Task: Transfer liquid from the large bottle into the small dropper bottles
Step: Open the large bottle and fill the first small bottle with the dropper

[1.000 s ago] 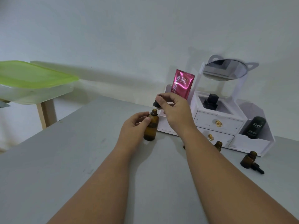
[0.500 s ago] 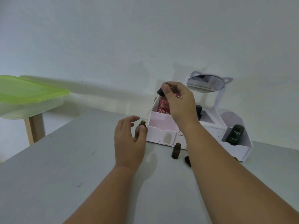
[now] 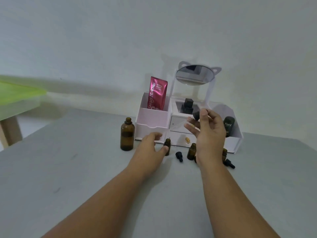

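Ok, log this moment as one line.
right hand: pinches black-bulbed glass dropper, raised | left hand: thumb touching small amber glass bottle | large amber glass bottle: upright, uncapped, unheld

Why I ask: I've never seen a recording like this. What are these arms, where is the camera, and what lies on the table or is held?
No machine here: these are a person's bare arms, filmed by one camera worn on the head, looking forward and down. On the grey table are a large bottle, uncapped, three small bottles, loose black caps and a white organizer behind. The right hand pinches a dropper, bulb up, glass tube slanting down-left. The left hand is relaxed, its thumb beside the leftmost small bottle; whether it touches is unclear.
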